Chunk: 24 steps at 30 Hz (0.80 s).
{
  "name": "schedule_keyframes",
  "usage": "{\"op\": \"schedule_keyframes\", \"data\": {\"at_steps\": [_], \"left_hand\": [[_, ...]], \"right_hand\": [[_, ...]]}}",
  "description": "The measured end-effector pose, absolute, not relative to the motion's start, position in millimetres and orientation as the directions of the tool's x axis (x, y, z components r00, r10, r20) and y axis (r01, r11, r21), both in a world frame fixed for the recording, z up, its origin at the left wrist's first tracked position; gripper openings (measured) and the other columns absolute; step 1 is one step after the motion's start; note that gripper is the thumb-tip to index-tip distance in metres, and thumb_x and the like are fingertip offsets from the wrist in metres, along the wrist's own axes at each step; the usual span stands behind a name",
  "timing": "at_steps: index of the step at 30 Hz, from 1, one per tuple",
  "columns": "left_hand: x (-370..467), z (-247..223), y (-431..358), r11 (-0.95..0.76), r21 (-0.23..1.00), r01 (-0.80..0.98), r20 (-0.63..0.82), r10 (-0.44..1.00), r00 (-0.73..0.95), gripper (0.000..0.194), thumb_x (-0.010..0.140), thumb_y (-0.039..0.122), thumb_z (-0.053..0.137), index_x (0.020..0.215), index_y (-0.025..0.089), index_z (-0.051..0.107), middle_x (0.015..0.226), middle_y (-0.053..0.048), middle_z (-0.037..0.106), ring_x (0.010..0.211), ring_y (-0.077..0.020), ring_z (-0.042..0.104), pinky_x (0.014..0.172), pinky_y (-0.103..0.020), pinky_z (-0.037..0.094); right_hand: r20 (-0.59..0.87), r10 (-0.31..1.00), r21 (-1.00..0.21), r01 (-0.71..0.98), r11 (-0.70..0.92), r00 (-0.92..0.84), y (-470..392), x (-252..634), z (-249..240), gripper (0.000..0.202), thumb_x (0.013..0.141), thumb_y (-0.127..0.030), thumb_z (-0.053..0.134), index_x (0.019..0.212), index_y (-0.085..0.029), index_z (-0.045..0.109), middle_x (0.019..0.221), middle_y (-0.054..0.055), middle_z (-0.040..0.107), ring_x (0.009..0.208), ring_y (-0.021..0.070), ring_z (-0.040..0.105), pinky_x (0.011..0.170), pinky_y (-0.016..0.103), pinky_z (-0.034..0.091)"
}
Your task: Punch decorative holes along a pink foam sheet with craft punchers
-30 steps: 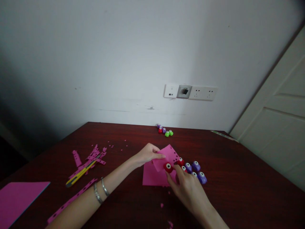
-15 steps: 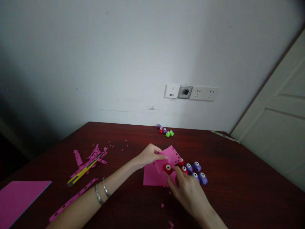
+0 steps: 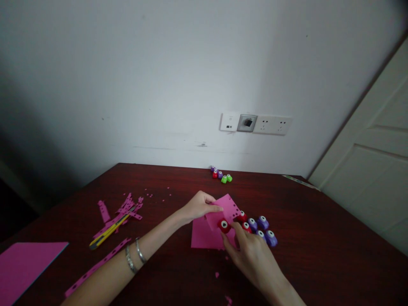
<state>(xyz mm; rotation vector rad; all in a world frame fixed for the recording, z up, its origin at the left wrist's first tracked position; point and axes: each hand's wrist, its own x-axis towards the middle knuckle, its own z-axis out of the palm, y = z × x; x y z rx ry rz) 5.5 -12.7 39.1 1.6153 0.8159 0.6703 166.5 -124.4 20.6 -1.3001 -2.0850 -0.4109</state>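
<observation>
My left hand (image 3: pixel 199 207) pinches a small pink paper (image 3: pixel 223 205) between thumb and fingers. Dark punched holes run along the paper's right edge. In my right hand (image 3: pixel 250 248) is a red craft punch (image 3: pixel 224 225), gripped between thumb and index finger at the paper's lower edge. Beneath both lies a larger pink sheet (image 3: pixel 202 236) flat on the table. Just beyond my right hand stand other red punches (image 3: pixel 242 216) and several purple punches (image 3: pixel 263 222), partly hidden by the fingers.
A yellow utility knife (image 3: pixel 110 231) lies among pink paper scraps (image 3: pixel 129 206) on the left. A long punched strip (image 3: pixel 95 267) passes beside my left forearm. Another pink sheet (image 3: pixel 28 267) is at the left corner. Small green punches (image 3: pixel 226 178) sit near the wall.
Almost nothing differs. The pink paper and the red punch have shifted very slightly left with my hands.
</observation>
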Motion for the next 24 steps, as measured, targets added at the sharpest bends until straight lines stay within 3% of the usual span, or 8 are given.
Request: {"op": "schedule_keyframes", "data": {"at_steps": [24], "left_hand": [[1.8,40.2,-9.1,-0.083,0.989,0.125,-0.007,0.803,0.596,0.039,0.061,0.043,0.072,0.076,0.007,0.069,0.06,-0.004,0.063,0.05,-0.0091,0.05,0.049,-0.022,0.035]], "right_hand": [[0.658,0.7,-0.077,0.899,0.431,-0.279,-123.9,170.6,18.7,0.027,0.091,-0.032,0.037,0.092,-0.012,0.055,0.052,0.0,0.06,0.04,0.0143,0.058,0.037,0.023,0.031]]}}
